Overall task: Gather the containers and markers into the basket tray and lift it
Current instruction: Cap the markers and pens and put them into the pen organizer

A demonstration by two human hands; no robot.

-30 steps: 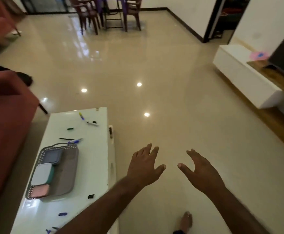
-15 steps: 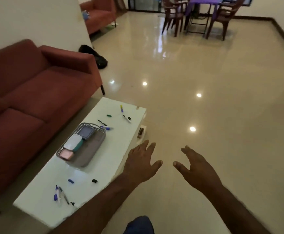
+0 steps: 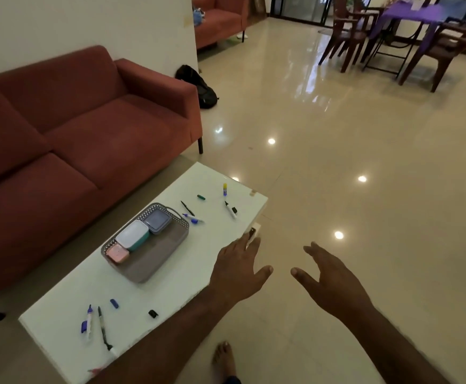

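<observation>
Glossy white table (image 3: 171, 275), perforated plastic basket tray (image 3: 154, 264), polished floor (image 3: 337, 151), cloth sofa (image 3: 87, 128).

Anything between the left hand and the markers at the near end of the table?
Nothing visible. The left hand hovers open over the table edge; only bare tabletop and a loose black cap lie toward the blue marker and black marker.

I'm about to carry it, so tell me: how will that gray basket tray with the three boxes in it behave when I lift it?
The basket tray looks like thin perforated plastic, so probably light, perhaps slightly flexible. The three containers crowd its sofa-side half, so it may tip that way. Its bare floor looks smooth, so they could slide.
</observation>
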